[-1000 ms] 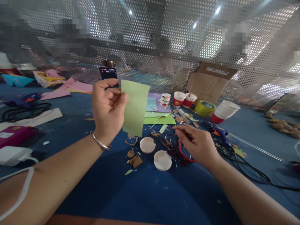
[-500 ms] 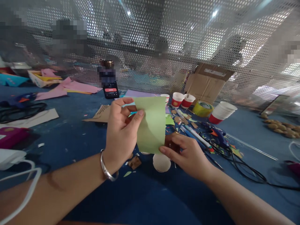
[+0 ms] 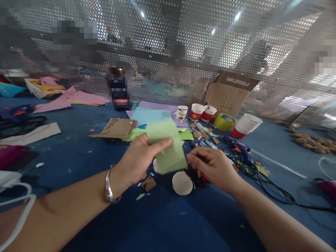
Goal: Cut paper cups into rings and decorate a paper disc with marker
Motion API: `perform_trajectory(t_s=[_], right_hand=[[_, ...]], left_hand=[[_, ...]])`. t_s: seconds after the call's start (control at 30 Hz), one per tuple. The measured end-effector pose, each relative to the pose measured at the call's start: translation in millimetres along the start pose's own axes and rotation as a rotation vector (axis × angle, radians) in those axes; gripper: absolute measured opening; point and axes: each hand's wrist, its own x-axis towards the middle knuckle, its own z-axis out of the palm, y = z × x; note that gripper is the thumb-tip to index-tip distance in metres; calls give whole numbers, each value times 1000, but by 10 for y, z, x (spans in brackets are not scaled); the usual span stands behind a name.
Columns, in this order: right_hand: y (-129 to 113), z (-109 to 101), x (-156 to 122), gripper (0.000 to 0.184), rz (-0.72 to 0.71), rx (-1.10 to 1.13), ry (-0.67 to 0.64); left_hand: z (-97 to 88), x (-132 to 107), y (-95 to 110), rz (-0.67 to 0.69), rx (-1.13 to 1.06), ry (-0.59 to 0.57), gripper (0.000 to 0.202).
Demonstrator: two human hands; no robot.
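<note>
My left hand [image 3: 139, 154] grips a light green sheet of paper [image 3: 168, 150], thumb on its face and fingers behind it. The sheet tilts away over the table. Just beside its lower right edge is my right hand [image 3: 210, 164], fingers curled together. A blurred dark and red object [image 3: 205, 179] shows under that hand; I cannot make out what it is or whether it is held. Below the paper lies a pale round disc [image 3: 182, 183], with a second pale disc [image 3: 157, 166] partly hidden behind the sheet. A brown cardboard scrap [image 3: 148, 183] lies near my left wrist.
Paper cups [image 3: 197, 112], yellow tape [image 3: 225, 121] and a cup stack [image 3: 246, 125] stand behind. A blue glue gun [image 3: 244, 154] with black cable lies right, among scraps. Folded cardboard [image 3: 118, 127] and blue paper [image 3: 151, 115] lie beyond my left hand. A perforated screen [image 3: 162, 42] rises behind.
The green paper has come lower and tipped back, uncovering colored sheets and a cut cup behind it. My right hand has left the paper's corner, and something red now shows beneath it.
</note>
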Motion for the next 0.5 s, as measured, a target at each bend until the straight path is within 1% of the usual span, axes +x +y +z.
perform_trajectory(t_s=[0.07,0.1,0.13,0.17,0.23,0.27,0.33,0.43,0.5], right_hand=[[65,-73,24,32,7,-39,97],[101,-113,38,33,5,-77,162],[138,-156,52,34,6,-119,219],[174,-199,66,34,10,-172,265],[235,-284,91,32,23,-289,313],[257,-323,101,32,31,-351,305],[283,-389,117,31,42,-474,244],[279,-454,128,29,99,-639,129],[260,-482,128,27,148,-716,69]], left_hand=[[-84,97,33,151,45,223,25],[-125,148,48,221,5,336,24],[-164,196,58,258,-31,392,21],[-198,239,63,266,-7,405,17],[-248,301,53,318,42,463,12],[-265,319,42,330,63,481,11],[-285,333,12,315,88,526,14],[-287,323,-28,223,113,562,27],[-272,314,-44,193,95,557,31]])
